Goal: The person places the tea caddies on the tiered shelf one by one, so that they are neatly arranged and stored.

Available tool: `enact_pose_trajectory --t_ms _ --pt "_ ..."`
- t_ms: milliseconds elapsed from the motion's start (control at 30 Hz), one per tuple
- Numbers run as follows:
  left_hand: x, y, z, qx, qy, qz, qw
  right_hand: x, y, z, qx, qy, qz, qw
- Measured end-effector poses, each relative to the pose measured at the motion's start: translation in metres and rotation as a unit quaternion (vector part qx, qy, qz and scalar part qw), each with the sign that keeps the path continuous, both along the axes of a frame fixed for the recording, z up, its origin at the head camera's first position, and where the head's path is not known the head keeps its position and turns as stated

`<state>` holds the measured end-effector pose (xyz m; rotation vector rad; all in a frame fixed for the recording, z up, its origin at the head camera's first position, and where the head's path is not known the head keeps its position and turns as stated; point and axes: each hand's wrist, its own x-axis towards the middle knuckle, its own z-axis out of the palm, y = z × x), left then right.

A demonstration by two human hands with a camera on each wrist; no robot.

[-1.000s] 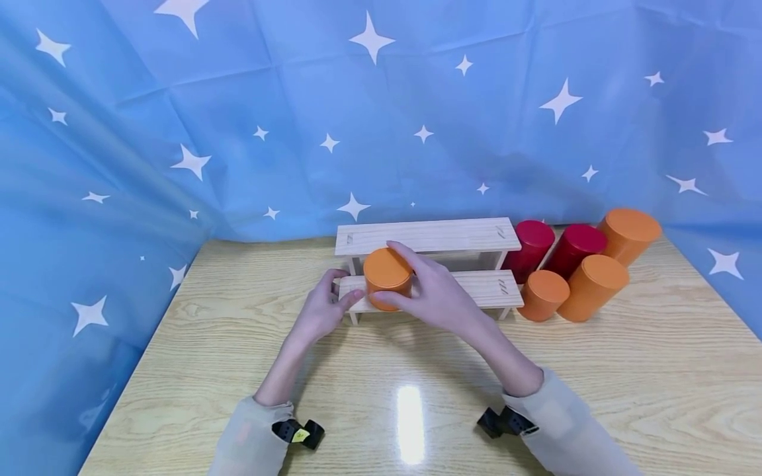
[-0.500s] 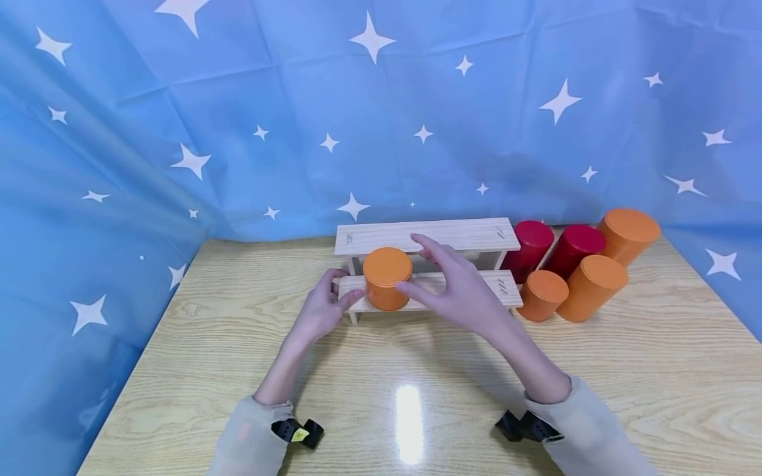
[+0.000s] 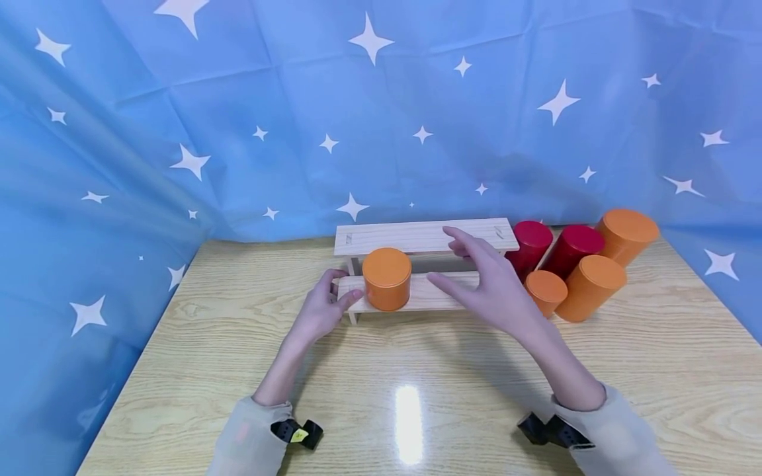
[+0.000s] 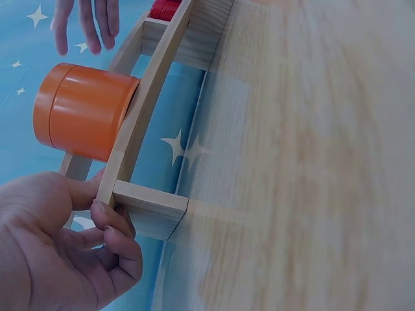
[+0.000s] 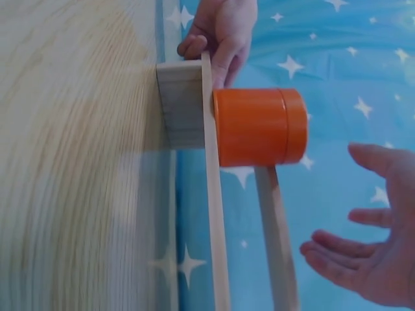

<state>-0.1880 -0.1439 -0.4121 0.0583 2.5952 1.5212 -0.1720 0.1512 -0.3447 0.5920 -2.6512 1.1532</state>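
Note:
A short orange lidded canister [image 3: 387, 281] stands upright near the left end of the lower tier of a pale wooden two-tier shelf [image 3: 424, 301]. My left hand [image 3: 317, 312] grips the left end of that lower board, thumb on top and fingers curled below, as the left wrist view shows [image 4: 71, 240]. To the right of the canister and apart from it, my right hand [image 3: 500, 291] hovers over the lower board. Its fingers and thumb are spread with nothing between them, plain in the right wrist view, where the canister [image 5: 259, 126] is untouched.
Two dark red canisters [image 3: 532, 241] and three orange ones [image 3: 595, 287] of differing heights cluster at the shelf's right end. The shelf's upper tier [image 3: 387, 237] lies behind. A blue star-printed cloth [image 3: 309, 99] hangs behind the wooden table [image 3: 238, 317].
My right hand has let go of the orange canister and moved right, its fingers spreading. The canister stays in place on the lower tier. My left hand has not moved.

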Motion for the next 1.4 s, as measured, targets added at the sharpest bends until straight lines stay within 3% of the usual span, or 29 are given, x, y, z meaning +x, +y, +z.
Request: enact_pose_trajectory --t_ms 700,1400 --pt "0.001 0.000 0.000 0.008 -0.012 0.006 0.9999 0.007 0.073 0.004 -0.003 0.068 -0.088 0.9938" --pt "0.000 -0.001 0.000 0.010 0.001 0.000 1.0000 0.005 0.128 -0.010 0.044 0.029 -0.150 0.9873"
